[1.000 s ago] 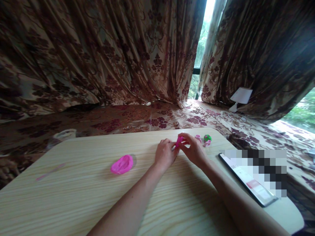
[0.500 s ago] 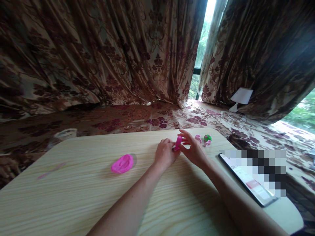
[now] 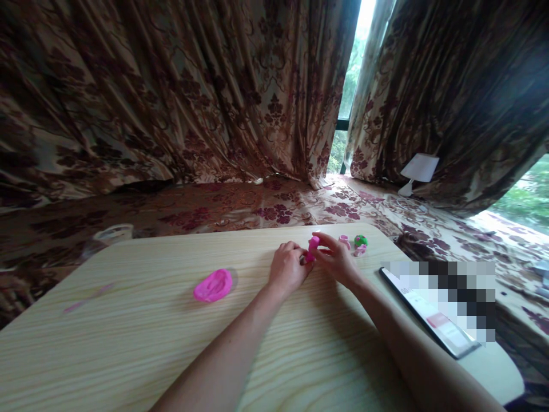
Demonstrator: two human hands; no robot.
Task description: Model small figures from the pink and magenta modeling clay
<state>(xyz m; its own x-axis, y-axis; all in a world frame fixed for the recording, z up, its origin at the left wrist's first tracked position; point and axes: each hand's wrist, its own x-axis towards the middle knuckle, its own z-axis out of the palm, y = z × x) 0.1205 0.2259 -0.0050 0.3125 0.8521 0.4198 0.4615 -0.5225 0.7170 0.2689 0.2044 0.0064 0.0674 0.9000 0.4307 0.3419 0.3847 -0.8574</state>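
Near the far edge of the table, my left hand (image 3: 289,266) is closed round the lower part of a bright pink piece of modelling clay (image 3: 313,248). The piece is narrow, stands upright, and looks curled over at its top. My right hand (image 3: 342,264) meets it from the other side, with thumb and fingertips pinching its upper part. Fingers hide the lower end of the clay. Left of my hands, a larger flattened pink clay lump (image 3: 213,285) with a hollowed middle lies in its pouch or on a clear lid; I cannot tell which.
Beyond my right hand sit a green clay ball with pink dots (image 3: 361,240) and small pale pink pieces (image 3: 344,241). A phone (image 3: 429,315) lies on the table's right side. A thin pink stick (image 3: 88,298) is at the left. A white lamp (image 3: 420,167) stands behind.
My right fingers lifted off the pink clay half a second ago and have come back onto its top, which now looks more bent. My left hand has stayed in place.
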